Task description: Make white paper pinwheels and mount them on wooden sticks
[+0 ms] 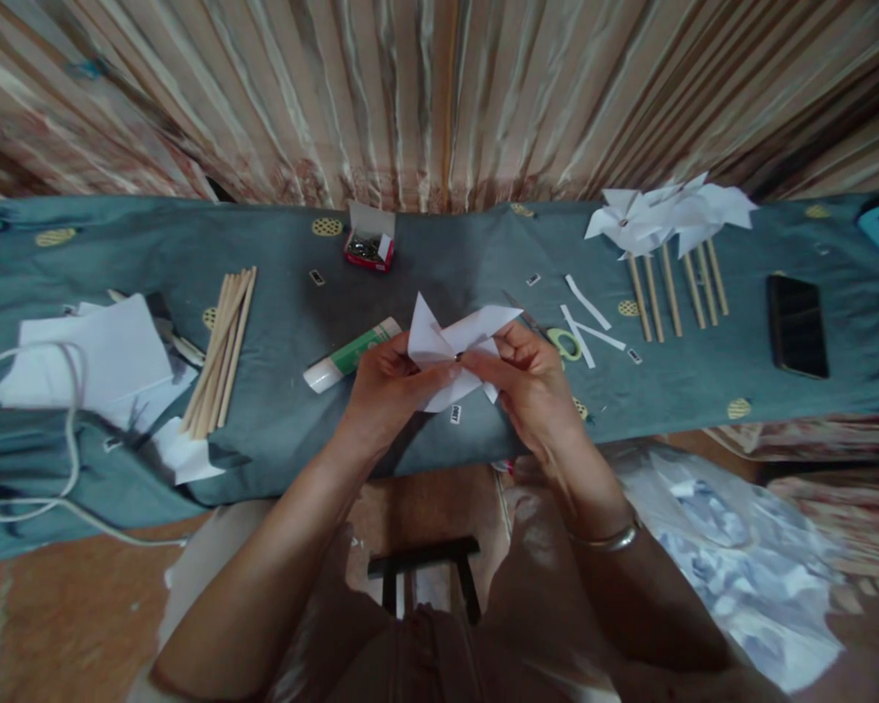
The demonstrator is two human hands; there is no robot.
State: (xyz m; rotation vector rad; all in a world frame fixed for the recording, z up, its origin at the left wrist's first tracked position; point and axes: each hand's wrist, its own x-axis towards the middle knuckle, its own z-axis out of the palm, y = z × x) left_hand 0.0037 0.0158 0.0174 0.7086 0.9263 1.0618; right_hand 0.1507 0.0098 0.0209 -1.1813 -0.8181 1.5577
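A white paper pinwheel is held up between my two hands above the near part of the table. My left hand is closed on its left side, the thumb reaching to the middle. From the right, my right hand grips it, its thumb also pressed at the centre beside a small dark fastener. Behind my left hand lies a green and white glue stick. Scissors with light green handles rest just beyond my right hand, partly hidden by it.
Finished pinwheels on wooden sticks lie at the back right, near a black phone. Paper strips are scattered by the scissors. A red box of fasteners stands at the back. Leftward are loose sticks, paper sheets and a white cable.
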